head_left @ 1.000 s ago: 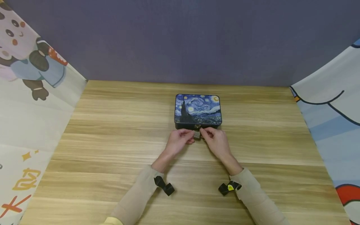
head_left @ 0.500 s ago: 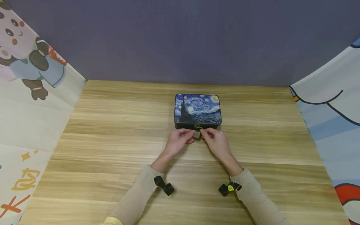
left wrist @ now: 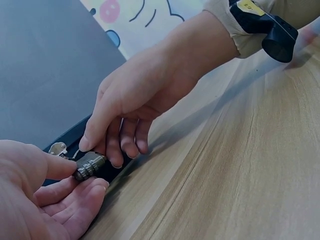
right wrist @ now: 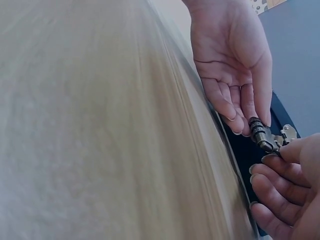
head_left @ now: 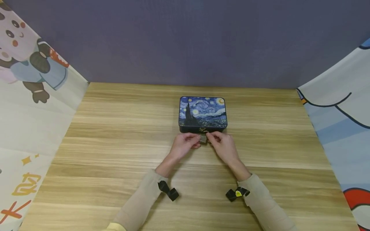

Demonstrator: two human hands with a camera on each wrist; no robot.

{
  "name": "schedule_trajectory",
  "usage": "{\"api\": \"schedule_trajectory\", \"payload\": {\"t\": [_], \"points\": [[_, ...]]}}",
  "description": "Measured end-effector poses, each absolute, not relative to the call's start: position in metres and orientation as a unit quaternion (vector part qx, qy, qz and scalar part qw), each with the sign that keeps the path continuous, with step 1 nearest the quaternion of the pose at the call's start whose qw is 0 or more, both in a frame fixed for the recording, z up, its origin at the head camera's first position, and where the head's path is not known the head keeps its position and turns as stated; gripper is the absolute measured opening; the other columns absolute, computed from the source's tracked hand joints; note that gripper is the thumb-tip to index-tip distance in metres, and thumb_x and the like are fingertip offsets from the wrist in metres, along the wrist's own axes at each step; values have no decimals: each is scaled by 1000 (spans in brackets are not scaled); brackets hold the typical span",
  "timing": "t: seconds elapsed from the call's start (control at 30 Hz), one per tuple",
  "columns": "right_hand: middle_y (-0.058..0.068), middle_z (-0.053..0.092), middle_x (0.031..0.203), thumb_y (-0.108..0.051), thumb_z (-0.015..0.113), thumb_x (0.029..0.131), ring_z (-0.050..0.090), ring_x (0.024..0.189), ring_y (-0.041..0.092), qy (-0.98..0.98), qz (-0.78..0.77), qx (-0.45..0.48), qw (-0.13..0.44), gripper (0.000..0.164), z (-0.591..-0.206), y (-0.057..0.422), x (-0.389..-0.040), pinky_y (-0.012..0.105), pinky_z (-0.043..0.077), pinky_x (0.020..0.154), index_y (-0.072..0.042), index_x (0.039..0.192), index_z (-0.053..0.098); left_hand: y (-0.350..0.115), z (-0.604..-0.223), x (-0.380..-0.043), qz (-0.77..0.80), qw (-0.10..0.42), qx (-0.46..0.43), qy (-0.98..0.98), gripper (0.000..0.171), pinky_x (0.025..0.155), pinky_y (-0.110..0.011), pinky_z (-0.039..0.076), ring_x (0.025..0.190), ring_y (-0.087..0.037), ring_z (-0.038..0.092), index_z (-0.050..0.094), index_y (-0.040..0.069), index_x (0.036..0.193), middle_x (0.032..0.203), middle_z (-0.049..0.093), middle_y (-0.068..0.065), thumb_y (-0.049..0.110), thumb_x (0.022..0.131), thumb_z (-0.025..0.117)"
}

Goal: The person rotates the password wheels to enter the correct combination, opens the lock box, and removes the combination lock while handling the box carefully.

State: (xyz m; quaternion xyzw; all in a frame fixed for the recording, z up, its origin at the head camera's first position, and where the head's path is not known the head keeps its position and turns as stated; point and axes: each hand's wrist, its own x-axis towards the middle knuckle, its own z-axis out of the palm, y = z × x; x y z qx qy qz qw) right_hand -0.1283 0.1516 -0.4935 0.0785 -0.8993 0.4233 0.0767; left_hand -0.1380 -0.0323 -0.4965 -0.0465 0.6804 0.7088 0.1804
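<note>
A small combination padlock (head_left: 203,138) with ridged number dials (left wrist: 89,169) is held at the front of a dark tin box (head_left: 203,111) with a starry-night picture on its lid. My left hand (head_left: 184,143) pinches the lock's body between thumb and fingers. My right hand (head_left: 224,145) pinches the lock's thin curved shackle (head_left: 206,131) between thumb and forefinger; the fingertips hide part of it. Just behind the lock is the box's metal clasp (right wrist: 288,132). Whether the shackle passes through the clasp, I cannot tell. The lid is down.
The box stands on a wood-grain table (head_left: 130,128), toward its far side. A dark blue-grey panel (head_left: 185,41) rises behind the table. Printed cartoon sheets line the left (head_left: 37,112) and right (head_left: 332,128) sides. Each sleeve carries a black wrist camera.
The padlock has shifted very slightly to the right between my fingers, and more of its shackle shows near the clasp. Both hands have barely moved; the box stays in place.
</note>
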Motion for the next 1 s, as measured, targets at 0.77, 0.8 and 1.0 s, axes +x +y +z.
{"api": "schedule_trajectory", "payload": {"t": [0.77,0.8,1.0], "points": [[5,73,76,-21,71,100,65,67,15,-905,407,91,84,21,-490,158,-126,27,53,60,-3,96,80,-33,-495,-134,662,183,26,726,23,78,-30,66,85,-28,77,70,-12,114,102,75,-26,6,99,67],[5,74,76,-20,72,100,65,67,15,-904,408,94,83,20,-491,159,-125,27,53,60,-2,97,80,-33,-496,-134,662,183,26,726,23,78,-30,66,85,-28,77,70,-11,114,102,75,-25,6,99,67],[8,75,82,-18,73,98,63,67,14,-901,418,103,62,19,-492,165,-122,24,52,59,0,101,78,-30,-497,-133,667,186,27,721,22,79,-29,65,86,-26,76,70,-11,114,101,75,-24,5,99,67]]}}
